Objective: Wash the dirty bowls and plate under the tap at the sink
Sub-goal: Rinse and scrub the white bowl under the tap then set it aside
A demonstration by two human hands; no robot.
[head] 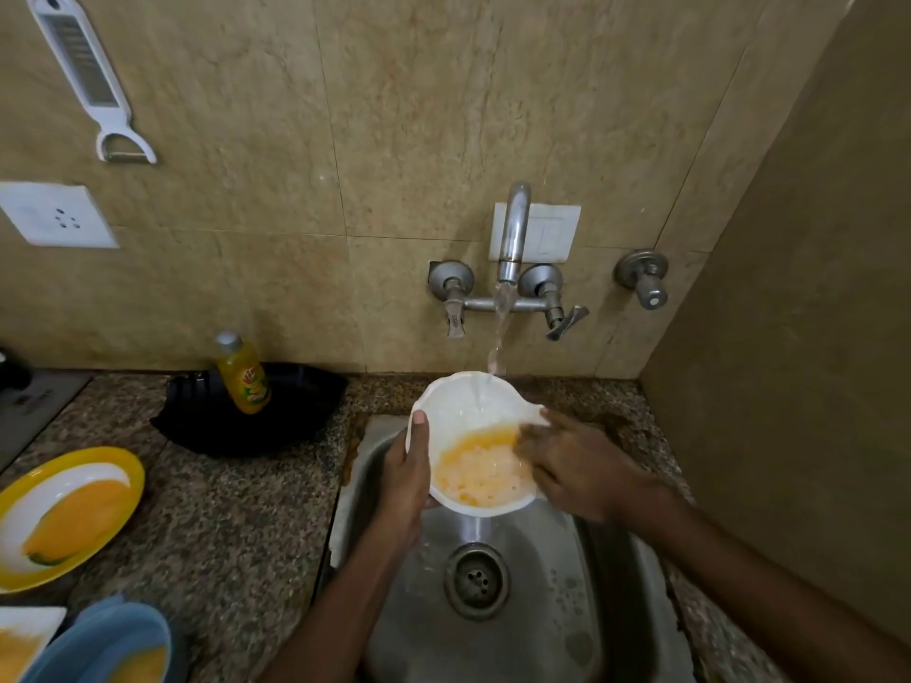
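white bowl [473, 421] below tap [512, 239] | left hand [411, 465] thumb clamped on rim | right hand [577, 465] fingers [532, 443] flat together inside | risk: wet rim could slip, stream splashing yellow water

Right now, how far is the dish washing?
Nothing looks finished. In hand: the left hand holds the white bowl under the running tap, the right hand rubs inside; orange water sits in it. To do: yellow plate, blue bowl and white dish on the counter, all orange-stained.
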